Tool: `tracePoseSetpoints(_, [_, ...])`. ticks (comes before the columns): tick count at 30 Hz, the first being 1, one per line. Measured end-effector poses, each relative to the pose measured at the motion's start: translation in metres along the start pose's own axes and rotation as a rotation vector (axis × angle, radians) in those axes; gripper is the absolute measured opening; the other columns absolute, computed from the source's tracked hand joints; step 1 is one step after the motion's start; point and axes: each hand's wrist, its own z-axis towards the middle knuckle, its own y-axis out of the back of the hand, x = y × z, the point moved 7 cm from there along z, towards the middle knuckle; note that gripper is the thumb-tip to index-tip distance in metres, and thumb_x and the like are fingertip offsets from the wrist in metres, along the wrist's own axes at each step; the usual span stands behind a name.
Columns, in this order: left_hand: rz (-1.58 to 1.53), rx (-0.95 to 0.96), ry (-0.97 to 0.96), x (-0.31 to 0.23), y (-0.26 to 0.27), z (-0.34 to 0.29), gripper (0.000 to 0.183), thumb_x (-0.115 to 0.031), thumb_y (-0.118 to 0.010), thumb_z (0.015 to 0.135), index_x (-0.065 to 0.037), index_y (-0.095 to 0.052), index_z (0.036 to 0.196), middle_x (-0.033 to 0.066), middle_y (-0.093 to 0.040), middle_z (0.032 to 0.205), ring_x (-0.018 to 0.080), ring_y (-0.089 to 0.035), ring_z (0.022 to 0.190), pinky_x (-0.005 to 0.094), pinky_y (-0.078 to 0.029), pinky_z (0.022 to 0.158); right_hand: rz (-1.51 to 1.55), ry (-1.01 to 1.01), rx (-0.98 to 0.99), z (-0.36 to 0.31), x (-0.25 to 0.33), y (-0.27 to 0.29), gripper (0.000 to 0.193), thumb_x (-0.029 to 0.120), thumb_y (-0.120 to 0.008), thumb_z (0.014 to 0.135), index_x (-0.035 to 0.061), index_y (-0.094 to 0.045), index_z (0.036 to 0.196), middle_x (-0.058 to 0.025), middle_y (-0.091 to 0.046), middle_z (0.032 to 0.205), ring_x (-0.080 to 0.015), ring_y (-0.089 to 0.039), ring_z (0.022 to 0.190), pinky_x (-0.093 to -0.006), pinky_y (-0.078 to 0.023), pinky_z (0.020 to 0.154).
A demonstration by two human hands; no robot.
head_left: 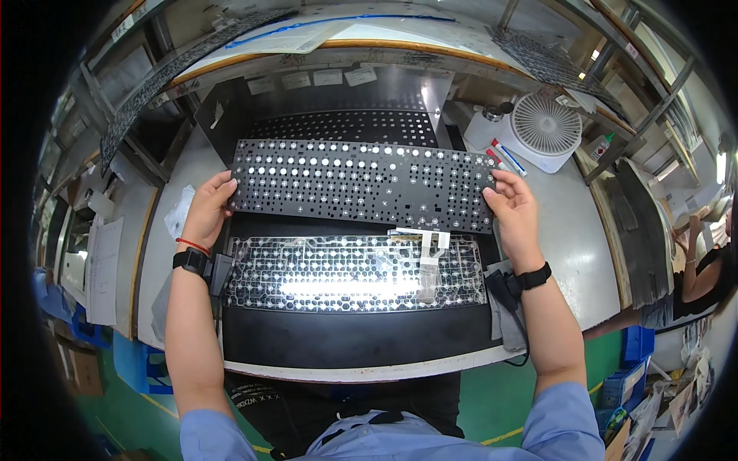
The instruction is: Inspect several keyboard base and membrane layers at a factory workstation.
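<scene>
Between my two hands I hold a black perforated keyboard plate, raised and tilted slightly down to the right. My left hand pinches its left end, thumb on the front. The right hand grips the opposite end, also with the thumb in front. Below the plate, on a black work surface, lies a clear keyboard membrane sheet with rows of dots and a bright glare. A white ribbon tail lies over its right half. Behind the held plate is another dark perforated panel.
A white round fan stands at the back right, with markers beside it. A reflective upright panel backs the work area. Stacked dark sheets lie at the right. Another person is at the far right.
</scene>
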Motion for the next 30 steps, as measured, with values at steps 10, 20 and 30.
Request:
tracePoseSetpoints(10, [0.006,-0.014,-0.007,0.004,0.002,0.003,0.022,-0.02,-0.057,0.101,-0.009,-0.062,0.119,-0.008,-0.067,0.091,-0.0009,-0.057,0.07,0.0161,-0.037,0.055,-0.014,-0.011,-0.013,0.0,-0.001,0.001,0.033,-0.005,-0.062,0.093,-0.0027,-0.054,0.125,-0.0088,-0.066,0.109,-0.0119,-0.066,0.096,-0.0234,-0.054,0.084])
tracePoseSetpoints(20, [-0.026,-0.015,-0.006,0.001,-0.001,0.001,0.021,-0.019,-0.057,0.101,-0.01,-0.061,0.12,-0.0083,-0.065,0.089,-0.001,-0.054,0.068,0.0155,-0.035,0.053,0.025,-0.016,0.005,0.0,0.002,-0.001,0.044,-0.005,-0.061,0.093,-0.0021,-0.048,0.134,-0.0078,-0.065,0.107,-0.0123,-0.067,0.095,-0.024,-0.054,0.084])
tracePoseSetpoints(30, [-0.162,-0.056,0.02,-0.003,0.001,-0.002,0.027,-0.02,-0.056,0.103,-0.008,-0.055,0.127,-0.0042,-0.063,0.094,0.0024,-0.056,0.07,0.0147,-0.043,0.054,-0.065,-0.095,-0.039,-0.002,0.007,0.001,0.059,0.001,-0.064,0.094,0.0018,-0.037,0.147,-0.0063,-0.065,0.102,-0.0099,-0.063,0.083,-0.0212,-0.05,0.072])
